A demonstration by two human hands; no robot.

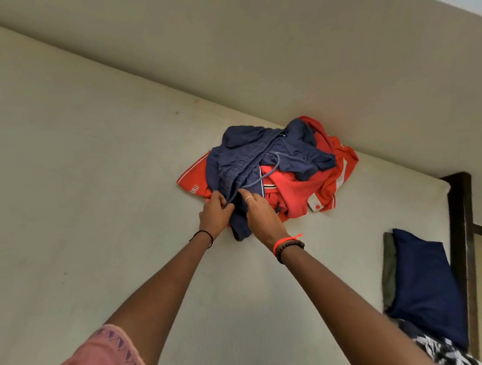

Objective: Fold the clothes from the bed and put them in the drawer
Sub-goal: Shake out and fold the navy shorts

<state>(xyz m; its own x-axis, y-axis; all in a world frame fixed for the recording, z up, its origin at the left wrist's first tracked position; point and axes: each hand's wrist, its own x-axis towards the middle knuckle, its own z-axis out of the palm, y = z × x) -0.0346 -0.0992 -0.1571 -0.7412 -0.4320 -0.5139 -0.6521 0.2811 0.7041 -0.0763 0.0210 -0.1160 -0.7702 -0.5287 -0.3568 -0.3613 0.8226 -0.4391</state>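
The likeliest trouble, as I judge it, is that the navy garment [241, 165] I am taking hold of is tangled with the red shirt [297, 189] beneath and beside it. Its pale blue drawstring [273, 168] loops across the red cloth, so a quick pull could drag the whole heap along. It could also snag the cord or tip loose pieces towards the wall [282, 51]. The heap lies at the far edge of the bed [90, 164], right against the wall, so my reach is long and my hold is only at the near end of the cloth. A weak pinch there might slip once the weight of the garment comes free. No drawer is in view, so I cannot tell how far the carry will be. Both arms stretch forward and nearly straight, coming together at the near side of the heap. The left hand [216, 214] has its fingers curled round the gathered waistband of the navy garment. The right hand [262, 216], just beside it and back upwards, lies over the same cloth and seems to pinch it, though the thumb is hidden. The two hands are close together, with a fold of navy cloth hanging down between them onto the bed. Towards the right edge of the bed, well apart from the heap, lies a folded navy cloth [423, 283] on a grey one.
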